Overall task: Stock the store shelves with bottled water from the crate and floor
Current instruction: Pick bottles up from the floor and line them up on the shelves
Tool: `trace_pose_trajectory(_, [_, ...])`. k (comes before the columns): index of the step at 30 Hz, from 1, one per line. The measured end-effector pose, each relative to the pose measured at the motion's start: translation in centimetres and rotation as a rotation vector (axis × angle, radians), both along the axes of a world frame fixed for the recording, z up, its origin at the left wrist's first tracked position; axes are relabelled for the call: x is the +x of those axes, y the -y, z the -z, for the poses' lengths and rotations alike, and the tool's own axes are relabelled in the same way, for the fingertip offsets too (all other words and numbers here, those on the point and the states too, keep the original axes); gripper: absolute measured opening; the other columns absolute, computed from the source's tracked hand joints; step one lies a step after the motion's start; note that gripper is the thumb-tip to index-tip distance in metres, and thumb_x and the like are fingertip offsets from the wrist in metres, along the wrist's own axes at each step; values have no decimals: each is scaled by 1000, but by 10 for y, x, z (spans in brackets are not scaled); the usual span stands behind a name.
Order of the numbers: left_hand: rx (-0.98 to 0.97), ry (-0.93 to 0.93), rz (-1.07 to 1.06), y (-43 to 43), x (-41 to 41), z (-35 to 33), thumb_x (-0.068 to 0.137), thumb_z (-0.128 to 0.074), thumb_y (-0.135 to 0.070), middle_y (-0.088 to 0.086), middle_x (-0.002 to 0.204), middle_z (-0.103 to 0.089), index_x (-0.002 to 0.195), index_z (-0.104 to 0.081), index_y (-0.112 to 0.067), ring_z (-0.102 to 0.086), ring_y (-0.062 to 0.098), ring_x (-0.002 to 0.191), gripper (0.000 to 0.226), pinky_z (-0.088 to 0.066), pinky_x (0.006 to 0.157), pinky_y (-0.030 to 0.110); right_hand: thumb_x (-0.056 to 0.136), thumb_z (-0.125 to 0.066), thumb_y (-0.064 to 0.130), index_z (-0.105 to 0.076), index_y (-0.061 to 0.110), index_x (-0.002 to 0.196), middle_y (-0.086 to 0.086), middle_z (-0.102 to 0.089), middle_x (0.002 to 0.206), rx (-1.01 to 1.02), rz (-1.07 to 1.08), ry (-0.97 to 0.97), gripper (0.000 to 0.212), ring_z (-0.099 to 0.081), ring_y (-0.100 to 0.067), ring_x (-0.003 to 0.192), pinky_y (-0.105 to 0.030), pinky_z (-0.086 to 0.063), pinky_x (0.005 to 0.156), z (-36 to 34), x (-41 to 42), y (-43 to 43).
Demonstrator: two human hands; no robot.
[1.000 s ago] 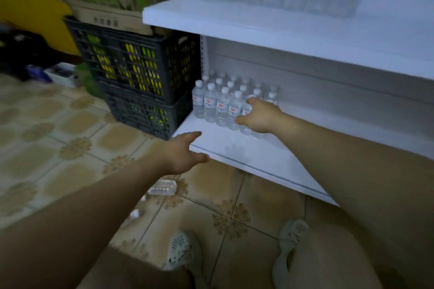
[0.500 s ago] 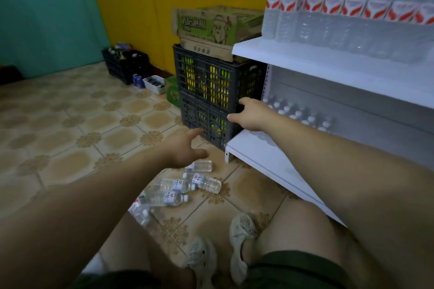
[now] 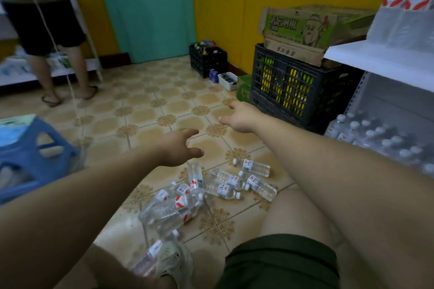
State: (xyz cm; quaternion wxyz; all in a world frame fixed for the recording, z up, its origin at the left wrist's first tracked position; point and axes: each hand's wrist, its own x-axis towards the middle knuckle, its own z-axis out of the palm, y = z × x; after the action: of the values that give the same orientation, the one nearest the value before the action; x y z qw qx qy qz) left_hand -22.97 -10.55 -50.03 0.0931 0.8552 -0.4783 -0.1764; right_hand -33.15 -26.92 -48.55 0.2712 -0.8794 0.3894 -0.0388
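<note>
Both hands out over the tiles, nothing in either. Left hand [image 3: 180,148] has its fingers spread apart, hovering just at 12 o'clock of the floor bottles [image 3: 202,192]. Right hand [image 3: 242,117] is also splayed and empty, further off twd 1 o'clock, near the black crate [image 3: 293,91]. The stock to move lies heaped at 6 o'clock of frame centre. The lower shelf [image 3: 394,101] waits at 3 o'clock.

Trouble spots, my read: those bottles are round and lie flat on smooth tile, some over others. Grab one from the heap and its neighbours prob roll away. One lies just beside the shoe [image 3: 178,258] at 6 o'clock, so a shift of that foot could kick or crush it. And the shelf bottles [image 3: 375,136] stand packed upright. Shove a new one in carelessly and the row may topple.

Count:
- Hands: 2.
- Floor bottles: abt 9, but the heap overlaps, so not firm.
- Shelf bottles: a dozen-ish caps showing, rest hidden by the arm.
- Crates: 3. The blue crate [image 3: 28,155] at 9 o'clock (contents too blurred to tell), the black one, and a small black crate [image 3: 207,58] at 12.
- Cardboard box [image 3: 300,28] atop the black crate: 1.
- Cans [image 3: 213,75]: 2.
- One other person [image 3: 47,30] standing at 10 o'clock.
</note>
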Motion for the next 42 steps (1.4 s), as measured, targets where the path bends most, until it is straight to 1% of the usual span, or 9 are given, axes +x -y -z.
trace_pose_trajectory(12, [136,-111,-325,-88,86,68,88,-59,-50,0,157,-26,150,-26,-27,-30,22,141,74,-26,114,37,94,-55,48,-23,17,154,-10,-32,156,136,-299,-91,75,-40,-30,136,-33,-37,102,60,129,-58])
trace_pose_trajectory(21, [286,-429,-429,-117,150,210,90,-62,-41,4,157,-26,151,-25,-21,-31,24,141,74,-27,112,35,94,-56,42,-29,13,150,-15,-49,140,377,-330,-334,69,-57,-27,101,-32,-43,78,209,194,-83])
trace_pose_trajectory(24, [394,-504,-448,-125,164,270,89,-63,-42,5,157,-27,150,-26,-19,-30,25,141,76,-27,113,34,96,-53,38,-37,12,146,-11,-51,139,470,-322,-422,59,-56,-28,112,-31,-43,84,267,198,-88])
trace_pose_trajectory(26, [450,-545,-453,-129,172,312,87,-65,-44,6,156,-29,151,-27,-18,-32,25,140,78,-28,111,32,97,-53,36,-47,10,138,-8,-53,133,557,-277,-473,49,-55,-27,114,-28,-40,80,305,196,-92])
trace_pose_trajectory(30, [539,-622,-428,-127,174,386,83,-71,-39,7,149,-40,147,-34,-18,-44,25,130,77,-37,103,30,94,-60,26,-58,20,80,6,-56,81,735,-102,-480,15,-53,-10,74,-21,-39,61,387,187,-108])
trace_pose_trajectory(34, [528,-712,-416,-127,166,450,69,-78,-49,2,132,-56,134,-49,-24,-55,20,114,75,-45,96,30,93,-60,27,-64,13,108,-7,-65,106,885,76,-472,20,-61,-23,100,-30,-48,82,455,184,-122])
trace_pose_trajectory(37, [558,-667,-419,-133,157,491,51,-66,-75,6,136,-51,139,-40,-27,-52,26,118,104,-45,97,36,85,-67,31,-53,12,124,-9,-60,122,1000,289,-474,45,-59,-29,110,-35,-48,90,484,191,-127])
trace_pose_trajectory(39, [584,-592,-442,-131,154,502,60,-71,-67,9,136,-48,141,-36,-27,-50,31,118,97,-46,96,40,77,-70,37,-51,10,129,-12,-59,124,1045,370,-485,62,-60,-30,105,-35,-49,83,499,193,-126])
trace_pose_trajectory(42, [564,-741,-430,-124,154,498,63,-76,-52,4,118,-63,127,-54,-25,-61,23,102,73,-50,86,30,81,-69,31,-56,11,124,-9,-64,113,1115,417,-404,49,-62,-21,89,-27,-49,66,507,187,-126])
